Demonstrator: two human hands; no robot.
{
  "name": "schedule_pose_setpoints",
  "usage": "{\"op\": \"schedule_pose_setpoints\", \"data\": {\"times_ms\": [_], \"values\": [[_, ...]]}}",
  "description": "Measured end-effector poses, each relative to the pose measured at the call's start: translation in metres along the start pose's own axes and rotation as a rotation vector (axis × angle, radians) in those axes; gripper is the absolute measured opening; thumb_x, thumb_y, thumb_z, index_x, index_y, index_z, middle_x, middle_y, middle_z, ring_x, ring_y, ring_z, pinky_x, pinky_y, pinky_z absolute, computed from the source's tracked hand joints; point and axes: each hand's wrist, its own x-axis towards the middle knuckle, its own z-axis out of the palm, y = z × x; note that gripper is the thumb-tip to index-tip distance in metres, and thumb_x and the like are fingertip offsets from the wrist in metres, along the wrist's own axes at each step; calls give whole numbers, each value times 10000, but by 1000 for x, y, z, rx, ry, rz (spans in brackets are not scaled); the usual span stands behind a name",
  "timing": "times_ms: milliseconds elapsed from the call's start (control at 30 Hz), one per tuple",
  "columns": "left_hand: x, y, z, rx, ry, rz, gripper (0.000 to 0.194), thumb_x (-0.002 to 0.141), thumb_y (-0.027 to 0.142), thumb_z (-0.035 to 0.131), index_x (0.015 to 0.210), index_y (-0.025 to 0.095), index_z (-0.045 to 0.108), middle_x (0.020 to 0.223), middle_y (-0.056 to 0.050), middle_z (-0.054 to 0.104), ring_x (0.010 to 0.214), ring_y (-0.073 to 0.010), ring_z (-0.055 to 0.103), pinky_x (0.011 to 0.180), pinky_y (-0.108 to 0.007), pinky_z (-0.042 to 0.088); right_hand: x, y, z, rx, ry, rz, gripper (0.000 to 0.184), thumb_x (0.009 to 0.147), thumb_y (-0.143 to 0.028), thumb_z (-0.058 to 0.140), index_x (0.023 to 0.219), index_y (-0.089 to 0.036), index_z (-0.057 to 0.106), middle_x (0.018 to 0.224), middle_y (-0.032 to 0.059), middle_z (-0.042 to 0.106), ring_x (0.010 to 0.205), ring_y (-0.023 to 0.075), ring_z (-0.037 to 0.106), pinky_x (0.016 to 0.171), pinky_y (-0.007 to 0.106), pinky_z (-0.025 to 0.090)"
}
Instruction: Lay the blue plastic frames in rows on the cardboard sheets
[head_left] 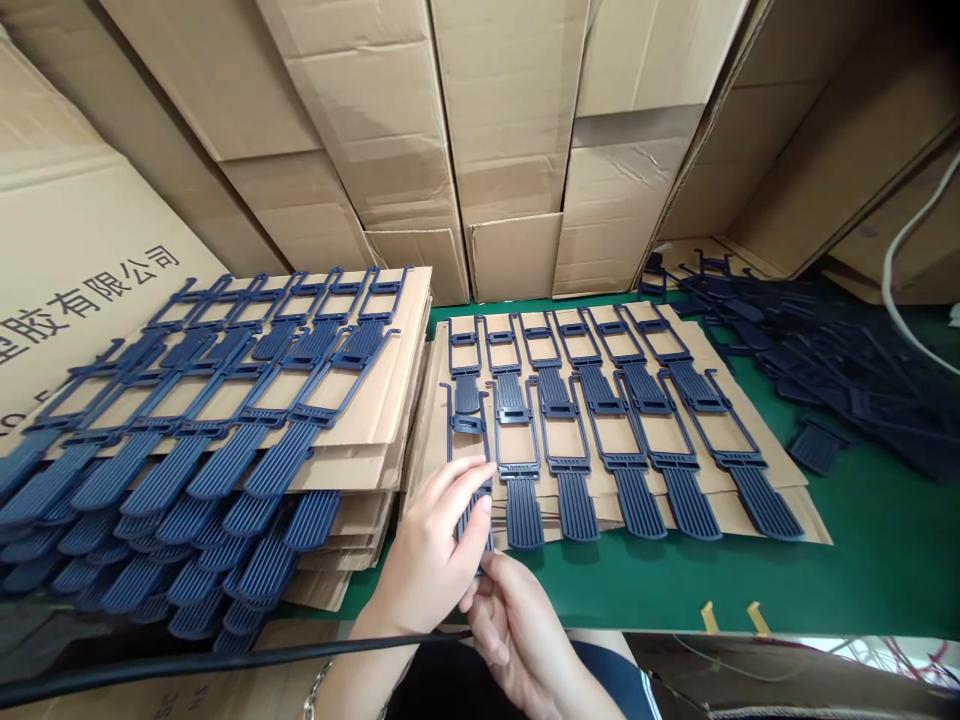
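Observation:
A dark blue plastic frame with a ribbed tongue (466,424) lies at the left end of the front row on the right-hand cardboard sheet (787,490). My left hand (431,545) grips its ribbed tongue from above and partly hides it. Below, my right hand (517,625) has its fingers curled and pinches the lower end of the same tongue. To the right, several like frames (521,510) lie side by side, tongues toward me. Behind them is a second row of frames (577,335).
On the left stands a stack of cardboard sheets (375,440) layered with more blue frames (274,460). A loose heap of blue parts (847,350) lies at right on the green table (877,560). Cardboard walls (510,120) close the back. A black cable (225,662) crosses in front.

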Motion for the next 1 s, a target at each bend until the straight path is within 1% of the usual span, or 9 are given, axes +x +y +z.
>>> {"op": "schedule_pose_setpoints", "data": {"times_ms": [67, 167, 267, 333, 467, 633, 833, 1000], "values": [[0, -1, 1, 31, -72, -53, 324, 845, 229, 371, 1147, 223, 487, 1210, -38, 475, 1129, -159, 431, 976, -341, 361, 1, 1, 2, 19, 10, -10, 262, 707, -326, 567, 667, -95, 451, 599, 12, 535, 300, 10, 355, 283, 119, 179], [0, -2, 4, 58, -155, -109, 351, 856, 281, 347, 1187, 235, 456, 1265, -33, 429, 1180, -170, 378, 1001, -370, 326, 2, 0, 4, 48, 46, -18, 210, 694, -265, 585, 686, -102, 453, 546, -16, 485, 360, 28, 410, 312, 112, 252], [1, -6, 7, 47, -227, -147, 374, 868, 325, 318, 1216, 246, 429, 1310, -26, 385, 1219, -167, 324, 1024, -378, 286, 1, -1, 6, 37, 75, 3, 185, 701, -242, 582, 725, -100, 464, 550, -7, 497, 388, 42, 440, 330, 118, 313], [1, -10, 7, 31, -254, -160, 388, 876, 348, 293, 1235, 254, 408, 1339, -20, 350, 1242, -158, 287, 1035, -372, 263, 1, -2, 7, 32, 85, 7, 197, 701, -245, 592, 739, -101, 464, 564, -1, 512, 394, 45, 450, 339, 122, 340], [2, -17, 6, 31, -225, -165, 403, 881, 362, 275, 1246, 244, 397, 1370, -30, 300, 1260, -156, 253, 1046, -374, 233, 2, -1, 8, 58, 56, -1, 211, 675, -230, 623, 724, -104, 461, 630, 12, 543, 428, 46, 478, 361, 123, 372], [2, -25, 2, 35, -166, -213, 409, 877, 374, 284, 1247, 245, 400, 1371, -35, 301, 1259, -164, 261, 1042, -382, 237, 3, 1, 6, 86, 37, 8, 214, 672, -225, 627, 759, -96, 479, 725, 37, 567, 477, 44, 493, 399, 124, 398], [2, -27, 3, 49, -175, -240, 429, 874, 403, 280, 1254, 239, 392, 1371, -40, 303, 1260, -170, 259, 1046, -386, 226, 3, 0, 3, 74, 5, 19, 213, 690, -247, 611, 757, -95, 478, 746, 54, 573, 489, 60, 502, 430, 155, 419], [1, -29, 10, 51, -205, -248, 459, 872, 422, 267, 1289, 245, 342, 1407, -43, 227, 1284, -171, 204, 1053, -392, 200, 1, 1, 1, 55, -20, 22, 222, 695, -257, 606, 744, -94, 464, 747, 71, 579, 500, 71, 511, 454, 170, 424]]}}
